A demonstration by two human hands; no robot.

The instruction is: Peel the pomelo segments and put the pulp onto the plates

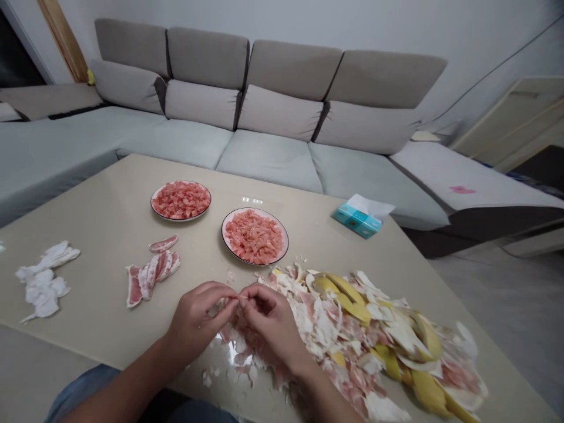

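Note:
My left hand (203, 314) and my right hand (271, 320) meet fingertip to fingertip above the near side of the table. Both are closed in a pinch, and whatever is between the fingers is too small to name; a pale speck shows there. Beneath and right of them spreads a heap of pomelo peel and membrane (324, 320), white, pink and yellow. Left of my left hand lie several peeled pomelo segments (154, 273), with a single segment (163, 244) just behind them. Beyond my hands, a dark-rimmed plate (285, 242) holds loose pink pomelo pulp (254, 236).
A second plate (180, 218) of pink pulp stands farther back left. Crumpled tissues (46, 285) lie at the table's left side. A blue tissue box (356, 221) is at the back right. Behind the pale table (110, 202) runs a grey sofa (271, 158).

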